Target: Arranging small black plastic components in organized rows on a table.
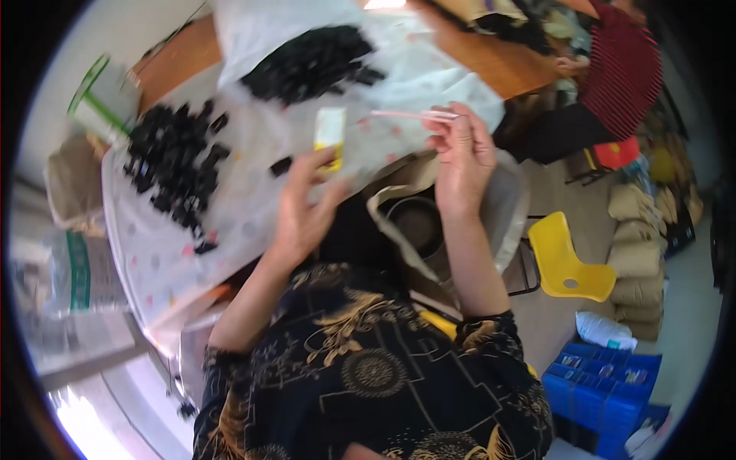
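Observation:
My right hand (464,157) is raised over the front right of the table and pinches a thin, pale pinkish stick-like tool (402,114) pointing left. My left hand (300,207) is over the table's near edge, slightly blurred, with its fingers apart. Its fingertips overlap the yellow end of a small white-and-yellow block (330,126); whether they touch it I cannot tell. One small black piece (281,166) lies just left of these fingers. Farther left spreads a pile of small black parts (172,161), and a larger black heap (310,65) lies at the back.
A patterned plastic sheet (245,207) covers the table. An open, pale-lined container (510,207) stands below my right forearm. To the right are a yellow chair (563,257), blue boxes (602,387) and stacked sacks (638,268). Another person (625,73) sits at the far right.

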### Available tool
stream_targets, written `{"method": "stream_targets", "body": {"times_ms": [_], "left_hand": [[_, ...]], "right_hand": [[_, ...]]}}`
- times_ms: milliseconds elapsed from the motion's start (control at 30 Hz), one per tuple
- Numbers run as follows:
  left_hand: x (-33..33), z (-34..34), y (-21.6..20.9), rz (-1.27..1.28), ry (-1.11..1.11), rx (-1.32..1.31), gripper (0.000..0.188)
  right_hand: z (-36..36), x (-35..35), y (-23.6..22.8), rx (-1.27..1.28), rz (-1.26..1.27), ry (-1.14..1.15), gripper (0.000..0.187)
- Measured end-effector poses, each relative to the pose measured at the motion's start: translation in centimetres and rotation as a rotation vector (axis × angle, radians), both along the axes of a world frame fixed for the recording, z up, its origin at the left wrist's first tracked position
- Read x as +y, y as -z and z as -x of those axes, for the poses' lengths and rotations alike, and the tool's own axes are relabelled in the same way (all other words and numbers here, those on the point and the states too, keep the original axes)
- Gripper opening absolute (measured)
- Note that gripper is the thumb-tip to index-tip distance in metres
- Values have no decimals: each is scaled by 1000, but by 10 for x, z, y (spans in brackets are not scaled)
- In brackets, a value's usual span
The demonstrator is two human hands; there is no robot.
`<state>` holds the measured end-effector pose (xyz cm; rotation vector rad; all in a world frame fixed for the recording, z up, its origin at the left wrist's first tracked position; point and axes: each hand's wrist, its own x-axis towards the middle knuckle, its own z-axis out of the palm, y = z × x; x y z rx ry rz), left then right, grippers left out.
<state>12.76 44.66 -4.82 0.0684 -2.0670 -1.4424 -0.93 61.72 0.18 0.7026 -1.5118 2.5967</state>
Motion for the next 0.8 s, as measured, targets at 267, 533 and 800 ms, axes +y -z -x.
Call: {"method": "stream_targets", "body": {"times_ms": [267, 533, 800], "left_hand": [[28, -6, -35, -570, 69, 161, 39], [19, -15, -27, -637, 35, 143, 33], [30, -17, -31, -787, 34, 79, 33]], "right_hand": [[-69, -37, 27, 111, -114, 6, 14], [-101, -36, 39, -138, -235, -349, 13], [-113, -53, 42, -109, -132, -258, 9]]}}
